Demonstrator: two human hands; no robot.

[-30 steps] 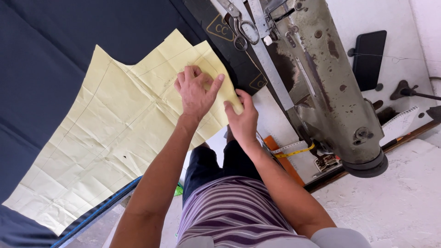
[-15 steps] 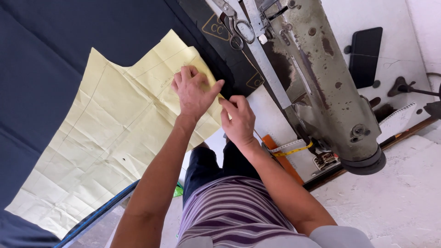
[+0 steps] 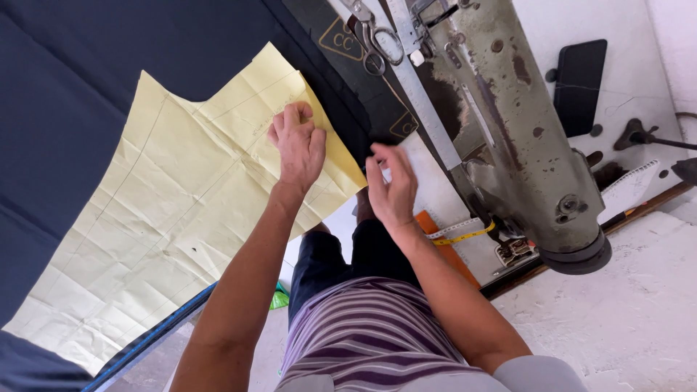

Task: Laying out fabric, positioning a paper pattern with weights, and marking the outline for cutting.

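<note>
Dark navy cloth (image 3: 65, 109) covers the left of the table, smooth and matte, with only faint folds running across it. On top of it lies a pale yellow paper pattern (image 3: 167, 218), creased all over into a grid of old fold lines, its upper edge cut into a curved notch and a point, with thin pencil lines crossing it. The left hand (image 3: 296, 145) rests flat on the upper right part of the paper, palm down, fingers close together and slightly curled at the tips, pressing the sheet to the cloth. Just beside it, past the paper's right corner, the right hand (image 3: 392, 185) is lifted off the table, its fingers loosely bent and a little apart; it is blurred, and I cannot tell whether it pinches anything. Under it shows a bit of the white tabletop (image 3: 443, 196) and the person's dark trousers and a striped purple shirt. A black strip (image 3: 363, 80) with yellow triangular marks runs diagonally behind the hands, with steel scissors (image 3: 374, 40) lying on it. Further right stands an old sewing machine (image 3: 508, 123), heavy grey-green metal, chipped and rust-spotted, with a round wheel at its near end. A yellow tape measure (image 3: 465, 234) curls beside its base, and a flat black phone (image 3: 579, 86) lies well beyond on the white top.
</note>
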